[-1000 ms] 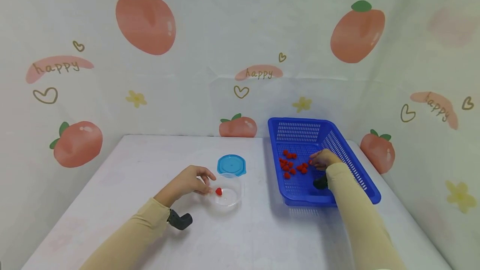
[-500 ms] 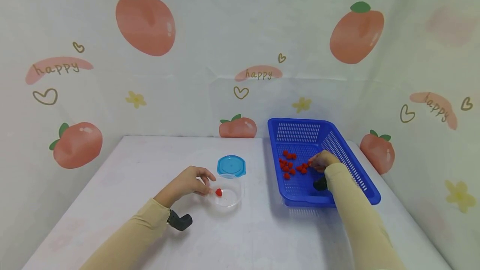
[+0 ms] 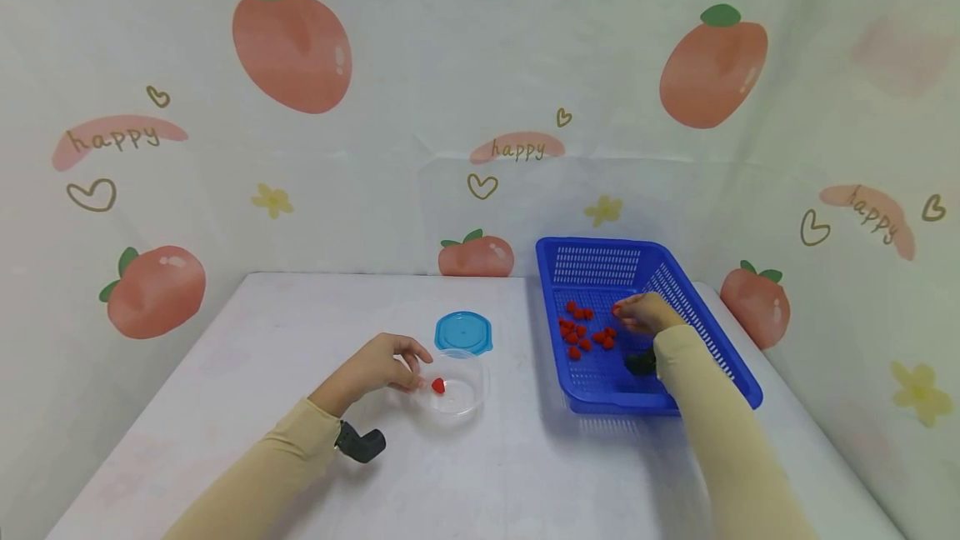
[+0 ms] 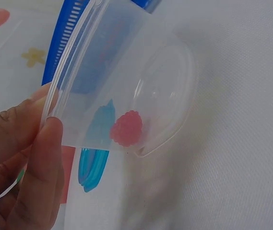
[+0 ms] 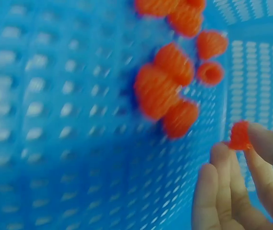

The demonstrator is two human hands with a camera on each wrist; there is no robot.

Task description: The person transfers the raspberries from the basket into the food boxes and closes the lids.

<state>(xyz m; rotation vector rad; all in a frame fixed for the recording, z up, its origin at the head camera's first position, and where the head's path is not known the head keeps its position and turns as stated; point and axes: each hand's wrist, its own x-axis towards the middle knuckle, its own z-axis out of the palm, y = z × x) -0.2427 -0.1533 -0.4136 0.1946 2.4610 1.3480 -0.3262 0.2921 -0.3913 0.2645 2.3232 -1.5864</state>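
My left hand [image 3: 381, 365] pinches the rim of a clear plastic tub [image 3: 468, 386] between thumb and fingers. One raspberry [image 4: 127, 128] lies inside the tub, seen through its wall in the left wrist view. Over the blue basket [image 3: 570, 394], my right hand [image 3: 647, 315] pinches a single raspberry [image 5: 240, 135] between thumb and fingertips, lifted off the basket floor. Several more raspberries [image 5: 156, 91] lie loose on the basket floor, to the left of that hand in the head view.
A blue lid [image 3: 463, 332] lies on the white table [image 3: 315, 307] just behind the tub. The basket's tall slotted walls surround the right hand. Behind the table hangs a printed cloth [image 3: 390, 107] with fruit pictures.
My right hand has risen slightly from beside the small raspberry cluster, with a raspberry in its fingertips. The left hand and tub stay in place.
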